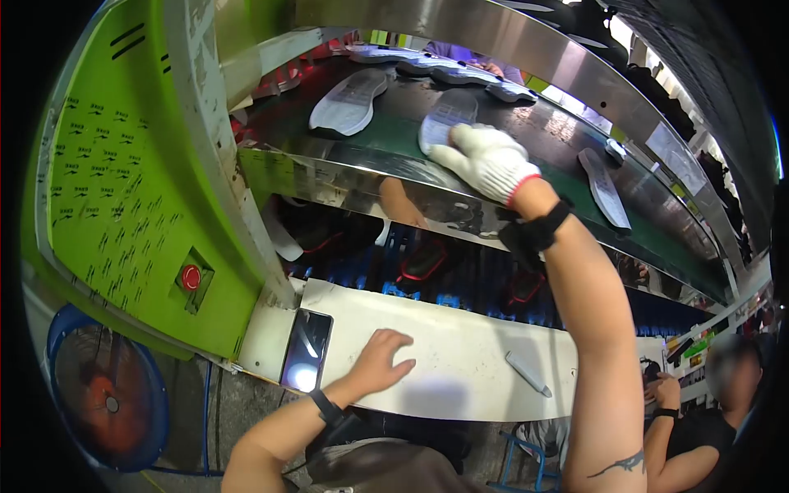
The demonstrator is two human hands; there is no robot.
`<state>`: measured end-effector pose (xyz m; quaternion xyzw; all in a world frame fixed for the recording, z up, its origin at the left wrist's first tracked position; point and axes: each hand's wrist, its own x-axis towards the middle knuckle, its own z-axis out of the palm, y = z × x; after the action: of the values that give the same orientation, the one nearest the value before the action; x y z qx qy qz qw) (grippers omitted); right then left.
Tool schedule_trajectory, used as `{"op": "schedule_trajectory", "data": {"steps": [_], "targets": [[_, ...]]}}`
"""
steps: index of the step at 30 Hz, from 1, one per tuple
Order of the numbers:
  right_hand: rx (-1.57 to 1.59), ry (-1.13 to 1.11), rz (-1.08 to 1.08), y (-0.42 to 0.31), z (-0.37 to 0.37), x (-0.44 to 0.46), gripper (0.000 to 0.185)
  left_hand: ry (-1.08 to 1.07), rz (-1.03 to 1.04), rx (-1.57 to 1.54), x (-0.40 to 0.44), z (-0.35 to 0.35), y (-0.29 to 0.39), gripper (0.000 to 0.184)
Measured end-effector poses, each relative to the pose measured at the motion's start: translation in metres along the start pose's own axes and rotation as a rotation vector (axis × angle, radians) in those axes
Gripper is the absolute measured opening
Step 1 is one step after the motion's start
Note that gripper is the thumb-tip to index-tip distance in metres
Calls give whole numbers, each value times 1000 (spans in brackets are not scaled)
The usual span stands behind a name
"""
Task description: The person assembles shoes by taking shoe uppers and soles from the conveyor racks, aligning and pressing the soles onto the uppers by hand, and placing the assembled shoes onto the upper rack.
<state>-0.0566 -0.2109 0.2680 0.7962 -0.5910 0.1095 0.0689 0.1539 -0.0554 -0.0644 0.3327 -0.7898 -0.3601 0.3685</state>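
Note:
My right hand, in a white knitted glove with a red cuff, reaches onto the green conveyor belt. Its fingers close on the lower edge of a pale shoe sole. Bare and with its fingers spread and slightly curled, my left hand is over the white work surface and holds nothing. Another sole lies to the left on the belt, and a narrower one to the right.
A phone and a grey-white tube lie on the white surface. Dark shoes sit on a lower level. A metal rail edges the belt. Left are a green panel with a red button and a fan. A co-worker is at right.

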Motion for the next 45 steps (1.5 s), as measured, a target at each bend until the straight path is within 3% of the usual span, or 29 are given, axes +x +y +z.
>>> {"op": "schedule_trajectory", "data": {"steps": [1,4,6,7,8,9,10,12,14,15,18,19,21,22,23,24,26,29,30,31,32,33,34,35,36,37,38,40,45], "targets": [[-66,8,-3,11,0,-6,56,-11,-54,-72,10,-8,-4,43],[-159,10,80,29,-4,-27,56,144,127,279,84,-59,-29,49],[-163,255,65,38,15,-40,47,171,-106,624,143,-88,-69,56],[-174,357,-28,37,16,-40,45,369,-62,812,167,-102,-83,57],[-190,460,-120,35,15,-39,43,78,-437,897,194,-123,-91,52],[-188,488,-159,36,17,-38,40,64,-476,747,207,-130,-152,55],[-180,528,-169,32,16,-39,39,89,-525,925,200,-144,-105,61],[-193,578,-233,19,17,-36,37,198,-406,870,201,-136,-163,70],[-58,546,-408,-2,25,-22,36,123,-431,836,200,-147,-133,76],[-4,499,-412,-20,30,-9,37,29,-477,790,192,-147,-119,83],[97,386,-418,-73,44,40,43,22,-458,855,186,-131,-115,86],[153,351,-323,-88,48,54,48,38,-467,864,181,-128,-107,86],[207,147,-111,-106,44,78,50,382,62,829,164,-130,-72,75],[274,19,-33,-109,42,85,51,262,15,723,160,-136,-42,63],[301,76,-9,-109,45,89,49,-25,-110,713,154,-145,-2,63],[248,33,-22,-108,44,90,47,-17,68,641,145,-145,20,48],[148,97,-15,-113,42,87,42,-61,385,485,121,-133,49,55],[76,372,-44,-106,52,86,38,-521,414,419,90,-100,80,72],[32,546,-206,-73,77,96,26,-653,468,399,79,-79,74,73],[207,666,-164,-78,66,77,21,-739,468,394,63,-69,78,75],[-63,1083,-432,-55,76,77,20,-854,484,477,52,-48,68,77],[-346,1109,-431,-50,57,51,22,-801,543,491,40,-46,68,73],[6,890,-333,-48,31,21,36,-747,605,504,28,-46,70,69],[69,1021,-279,-44,11,-7,36,-588,654,550,15,-47,73,63],[99,1084,-248,-35,-2,-33,34,-434,703,591,1,-48,74,56],[72,1100,-247,-20,-7,-60,32,-305,887,575,-11,-40,76,41],[34,1104,-237,-5,-7,-87,31,-262,1022,419,-24,-21,72,26],[-56,1062,-214,29,8,-135,28,-219,1219,207,-56,2,68,16],[-266,823,-237,106,87,-245,26,-98,1178,172,-64,33,64,21]]}}
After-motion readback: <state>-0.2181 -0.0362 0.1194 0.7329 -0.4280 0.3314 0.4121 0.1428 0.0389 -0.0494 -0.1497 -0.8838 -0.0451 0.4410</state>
